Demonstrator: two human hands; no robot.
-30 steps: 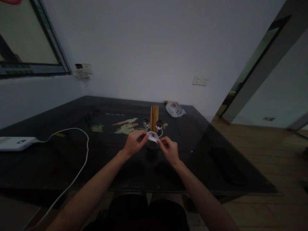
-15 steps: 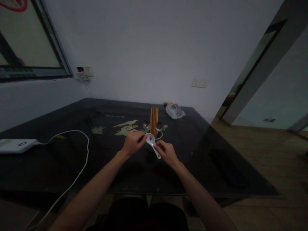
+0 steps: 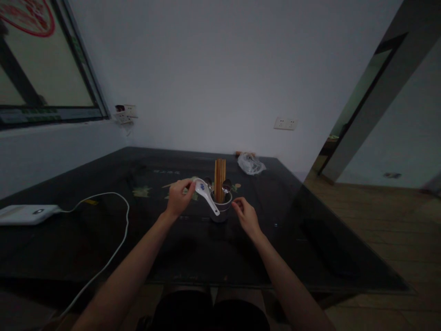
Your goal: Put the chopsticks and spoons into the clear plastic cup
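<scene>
My left hand [image 3: 179, 196] pinches a white soup spoon [image 3: 206, 191] by the rim of its bowl, which has a small blue pattern. The spoon's handle slants down to the right, in front of a metal cup [image 3: 219, 214]. Wooden chopsticks [image 3: 219, 180] stand upright in that cup. Two metal spoons lean there too, one showing its bowl [image 3: 226, 185] on the right; the other is partly behind the soup spoon. My right hand [image 3: 246, 216] is just right of the cup's rim, fingers loosely bent and holding nothing; whether the fingertips touch the cup is unclear.
A crumpled clear plastic bag [image 3: 251, 163] lies at the back of the dark table [image 3: 165, 257]. On the left, a white device [image 3: 29, 214] trails a white cable [image 3: 127, 216]. A dark flat object [image 3: 329, 248] rests on the right. The wall [image 3: 206, 82] rises behind.
My right hand has let go of the soup spoon's handle and moved right, beside the cup. My left hand has carried the spoon up and left, uncovering more of the cup.
</scene>
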